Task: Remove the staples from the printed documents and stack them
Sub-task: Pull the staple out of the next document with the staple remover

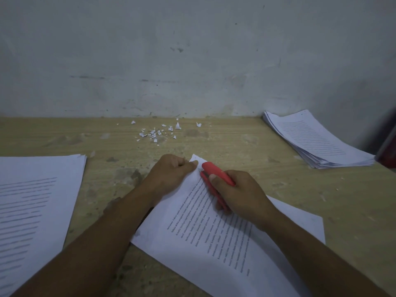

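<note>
Forearms [96, 243] reach in low in front, and under them the document [214, 243] lies slantwise on the table [278, 179], its top corner pointing away toward the wall [192, 61]. That corner is where the action is. Left hand [171, 172] is curled, thumb and fingers pinching the corner's edge and pinning it down. Right hand [240, 189] is wrapped round the red remover [216, 171], thumb on top, the tool's nose set right at the corner, just beside the left thumb. The staple itself is too small for me to make out.

How to do this well, I'd say: hold the corner flat and taut with the left, slide the remover's tip under the staple rather than under the paper, and lever gently upward. Yank it and the corner tears, and the scraps [156, 132] near the wall suggest that risk is real. The left thumb sits close to the tool's nose, so a slip could nick it.

Left pile [32, 189] lies at the table's near left. Far pile [317, 142], fanned and loose, sits back right by the wall, well apart. Which one takes finished sheets I cannot tell.
</note>
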`<state>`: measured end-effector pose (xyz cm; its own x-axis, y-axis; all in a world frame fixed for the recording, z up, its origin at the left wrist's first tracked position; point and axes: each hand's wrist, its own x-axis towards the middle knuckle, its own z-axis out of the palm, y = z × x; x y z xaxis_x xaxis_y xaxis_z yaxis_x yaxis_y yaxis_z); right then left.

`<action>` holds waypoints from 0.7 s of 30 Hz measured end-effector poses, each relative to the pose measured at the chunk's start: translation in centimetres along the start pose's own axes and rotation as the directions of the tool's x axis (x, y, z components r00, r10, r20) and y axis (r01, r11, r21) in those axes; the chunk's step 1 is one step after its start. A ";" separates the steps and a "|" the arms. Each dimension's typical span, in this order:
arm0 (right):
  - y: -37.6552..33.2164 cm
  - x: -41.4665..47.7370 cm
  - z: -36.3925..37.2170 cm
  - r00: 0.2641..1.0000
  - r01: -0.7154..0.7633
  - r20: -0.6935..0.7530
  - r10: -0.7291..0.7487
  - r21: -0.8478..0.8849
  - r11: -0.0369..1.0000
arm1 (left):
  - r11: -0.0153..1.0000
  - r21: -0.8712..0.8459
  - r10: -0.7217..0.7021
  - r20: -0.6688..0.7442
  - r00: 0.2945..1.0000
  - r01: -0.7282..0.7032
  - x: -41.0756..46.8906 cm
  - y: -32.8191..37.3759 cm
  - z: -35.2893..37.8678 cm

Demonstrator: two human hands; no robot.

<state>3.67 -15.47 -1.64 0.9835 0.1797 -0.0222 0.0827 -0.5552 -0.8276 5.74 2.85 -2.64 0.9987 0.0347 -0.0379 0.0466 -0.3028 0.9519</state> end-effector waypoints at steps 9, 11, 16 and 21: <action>0.2 -0.3 0.9 0.994 0.077 -0.067 -0.082 -0.068 0.995 | 0.999 -0.028 0.037 -0.007 0.999 -0.038 -0.2 0.0 0.2; 0.2 -0.3 1.0 0.992 0.102 -0.065 -0.107 -0.073 0.992 | 0.998 -0.038 0.045 -0.007 0.999 -0.045 -0.2 -0.1 0.1; -0.1 -0.1 0.4 1.000 -0.001 0.030 -0.004 0.174 0.985 | 0.998 -0.033 0.054 0.004 0.999 -0.054 -0.3 0.0 0.3; 0.5 -0.2 1.3 0.977 0.168 -0.105 -0.184 -0.150 0.974 | 0.994 -0.031 0.101 -0.017 0.995 -0.101 -0.1 -0.2 0.3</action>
<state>3.35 -14.73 -2.77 0.9627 0.1923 0.1901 0.2698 -0.6327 -0.7259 5.67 2.65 -2.87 0.9978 0.0206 0.0636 -0.0555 -0.2755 0.9597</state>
